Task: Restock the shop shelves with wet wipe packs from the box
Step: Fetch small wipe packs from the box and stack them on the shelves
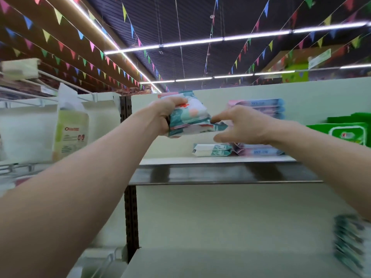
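My left hand (163, 114) grips a bundle of teal-and-white wet wipe packs (190, 117), held up above the top shelf (220, 161). My right hand (243, 125) reaches in from the right, and its fingertips pinch the right end of the lowest pack in the bundle. On the shelf below lies one teal-and-white pack (210, 150) flat. Beside it stands a stack of pink-and-blue packs (261, 109), partly hidden by my right hand. The box is out of view.
Green wipe packs (345, 133) sit at the right end of the top shelf. A pile of teal packs (351, 243) rests on the lower shelf at right. A pale green pouch (70, 133) hangs on the left rack, past a dark upright post (130, 217).
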